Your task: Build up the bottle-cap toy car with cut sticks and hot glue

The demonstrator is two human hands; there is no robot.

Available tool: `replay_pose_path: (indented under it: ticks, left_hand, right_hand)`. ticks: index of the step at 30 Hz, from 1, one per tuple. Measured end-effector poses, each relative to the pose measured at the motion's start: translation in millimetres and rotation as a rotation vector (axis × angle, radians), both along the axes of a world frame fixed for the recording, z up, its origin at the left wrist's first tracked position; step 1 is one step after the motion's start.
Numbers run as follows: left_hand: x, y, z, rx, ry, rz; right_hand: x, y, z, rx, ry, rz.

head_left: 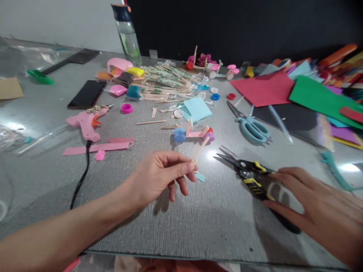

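My left hand (pixel 167 170) pinches a short, flat wooden stick (pixel 202 148) between thumb and fingertips, its free end slanting up to the right. At the right, my right hand (pixel 314 200) has its fingers and thumb on the handles of black-and-yellow snips (pixel 249 173), whose pointed blades are apart. Just beyond the stick stands a small toy car (pixel 195 134) with blue and pink bottle-cap wheels and upright stick pieces. A scrap of light blue paper (pixel 200 177) lies by my left fingertips.
A pink glue gun (pixel 86 122) with a black cord lies left, near a phone (pixel 86 94). Blue-handled scissors (pixel 251 126) lie beyond the snips. Wrapped sticks (pixel 167 81), bottle caps, coloured paper (pixel 263 88) and a water bottle (pixel 127 37) crowd the back.
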State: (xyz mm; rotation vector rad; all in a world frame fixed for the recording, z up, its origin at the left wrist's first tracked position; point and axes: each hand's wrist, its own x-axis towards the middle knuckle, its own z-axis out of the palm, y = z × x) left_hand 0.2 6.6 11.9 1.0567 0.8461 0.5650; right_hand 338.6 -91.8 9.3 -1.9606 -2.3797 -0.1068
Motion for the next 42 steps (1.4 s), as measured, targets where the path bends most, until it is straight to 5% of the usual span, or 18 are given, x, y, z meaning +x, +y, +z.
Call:
replay_pose_path:
  ticks: [9,17,31,42]
  left_hand:
    - [2.3,-1.3,-1.5,-0.001,-0.008,-0.001]
    - [0.2,1.7,-5.4,0.048,0.046,0.028]
    - [3.4,-2.4,-2.8,0.051,0.112,0.0]
    - [5.0,-9.4,0.2,0.064,0.063,-0.022]
  right_hand:
    - [-11.2,10.9,-4.0,0.036,-0.013,0.159]
    - [-8.8,4.9,2.2,-0.111,0.235,0.022]
    - [-48.7,26.0,18.1,-0.224,0.436,0.318]
    - [-61.3,25.5,25.6,-0.204,0.261,0.415]
